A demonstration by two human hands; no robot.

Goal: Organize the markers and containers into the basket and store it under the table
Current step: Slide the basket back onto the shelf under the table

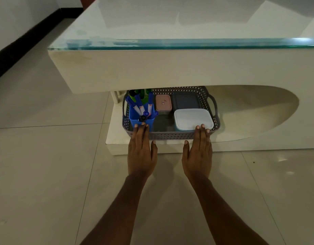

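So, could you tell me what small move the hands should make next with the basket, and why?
Probably a short push straight forward. The left hand and right hand lie flat and open against the near wall of the basket, which sits on the table's lower shelf with its front part not yet under the tabletop.

Two bare forearms, entering from the bottom edge and tapering toward the basket (170, 135). No sleeves, with nothing worn at either wrist. Left hand (141, 152) and right hand (198, 154) both uncovered, backs upward, fingers long and slim. Short, pale nails visible on the fingertips (200, 127) nearest the basket rim and on both thumbs.
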